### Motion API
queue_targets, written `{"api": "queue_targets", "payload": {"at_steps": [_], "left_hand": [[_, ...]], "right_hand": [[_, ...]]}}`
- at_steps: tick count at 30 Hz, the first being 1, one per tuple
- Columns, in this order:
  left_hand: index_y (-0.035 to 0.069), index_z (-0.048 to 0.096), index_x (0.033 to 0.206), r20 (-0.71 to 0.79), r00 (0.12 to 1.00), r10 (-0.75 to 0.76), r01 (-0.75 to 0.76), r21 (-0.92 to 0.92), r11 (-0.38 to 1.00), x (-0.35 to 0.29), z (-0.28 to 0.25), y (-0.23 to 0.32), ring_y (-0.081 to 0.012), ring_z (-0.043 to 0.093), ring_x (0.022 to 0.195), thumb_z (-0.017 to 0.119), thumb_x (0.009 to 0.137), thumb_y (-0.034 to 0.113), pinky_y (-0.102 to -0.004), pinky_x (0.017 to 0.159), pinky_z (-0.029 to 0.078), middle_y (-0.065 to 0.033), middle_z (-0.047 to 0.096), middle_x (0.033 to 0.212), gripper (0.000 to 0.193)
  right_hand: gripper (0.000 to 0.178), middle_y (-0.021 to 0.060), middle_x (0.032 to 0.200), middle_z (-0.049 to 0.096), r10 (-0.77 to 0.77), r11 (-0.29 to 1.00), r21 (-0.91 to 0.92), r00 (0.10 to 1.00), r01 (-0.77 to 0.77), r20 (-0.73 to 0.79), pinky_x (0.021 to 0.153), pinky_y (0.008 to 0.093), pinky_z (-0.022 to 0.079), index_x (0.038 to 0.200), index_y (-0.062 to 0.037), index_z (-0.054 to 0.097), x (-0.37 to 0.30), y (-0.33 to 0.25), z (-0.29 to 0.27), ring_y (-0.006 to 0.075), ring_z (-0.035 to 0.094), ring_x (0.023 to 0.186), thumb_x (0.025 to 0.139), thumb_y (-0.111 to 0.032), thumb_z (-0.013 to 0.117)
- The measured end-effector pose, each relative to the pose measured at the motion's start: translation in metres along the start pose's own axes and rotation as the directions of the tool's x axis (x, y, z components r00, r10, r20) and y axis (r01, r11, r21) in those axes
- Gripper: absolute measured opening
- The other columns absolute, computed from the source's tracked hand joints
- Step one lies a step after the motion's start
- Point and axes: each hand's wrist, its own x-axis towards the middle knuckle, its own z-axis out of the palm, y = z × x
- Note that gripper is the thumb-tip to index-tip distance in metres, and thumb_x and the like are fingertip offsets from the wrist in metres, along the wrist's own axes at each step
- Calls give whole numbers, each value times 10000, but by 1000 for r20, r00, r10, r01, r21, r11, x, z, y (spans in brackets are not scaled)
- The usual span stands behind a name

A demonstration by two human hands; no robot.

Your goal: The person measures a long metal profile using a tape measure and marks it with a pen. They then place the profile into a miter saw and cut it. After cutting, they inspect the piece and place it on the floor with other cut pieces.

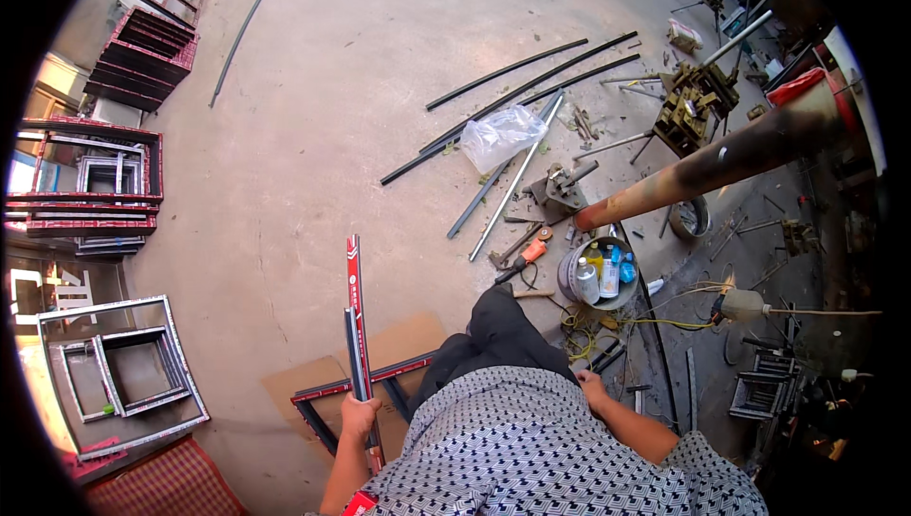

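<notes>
My left hand [359, 415] is closed around long, narrow frame profiles that point away from me. One is a dark grey metal profile [354, 340]; beside it a longer profile with red-and-white film [353, 274] reaches farther forward. Just beyond that hand, a dark frame with red film [323, 391] lies on flattened cardboard [403, 338], partly hidden by my body. My right hand [593, 391] is at my right hip, next to my dark trousers [493, 331]. Its fingers show only in part, and I make out nothing in them.
Stacked window frames [85, 179] line the left side. Ahead lie loose dark bars [531, 89] and a clear plastic bag [501, 137]. An orange angle grinder [534, 250], a bucket of bottles [567, 279], yellow cables [588, 340] and a rusty pipe [702, 167] are on the right.
</notes>
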Motion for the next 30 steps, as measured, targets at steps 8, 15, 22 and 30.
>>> {"api": "queue_targets", "payload": {"at_steps": [8,15,22,30], "left_hand": [[-31,763,870,-45,963,-266,260,430,865,34,5,-68,-230,727,747,834,690,318,-398,708,566,-156,752,812,399],[-29,743,917,-2,985,-173,161,375,913,136,17,18,-236,718,778,771,785,328,-397,699,564,-149,737,836,382],[-26,722,965,-22,999,-44,49,315,948,280,-50,158,-243,709,809,707,880,338,-396,691,563,-142,723,859,374],[-25,695,1015,25,998,59,-64,256,965,438,-77,290,-261,692,833,668,957,339,-410,680,558,-140,699,887,370]], "right_hand": [[379,146,933,771,-114,990,-77,991,120,73,795,361,556,1071,-24,762,107,-147,20,233,725,842,917,-370,764],[310,124,930,775,126,989,-85,989,-119,82,818,383,556,1038,-58,788,174,-298,36,241,725,855,902,-329,724],[209,82,800,726,-20,1000,-8,999,20,45,655,358,549,937,-49,751,310,-437,60,186,673,691,914,-246,684],[220,57,879,700,-240,943,235,971,235,-9,639,300,554,1042,-28,678,407,-727,5,145,661,736,986,-237,635]]}}
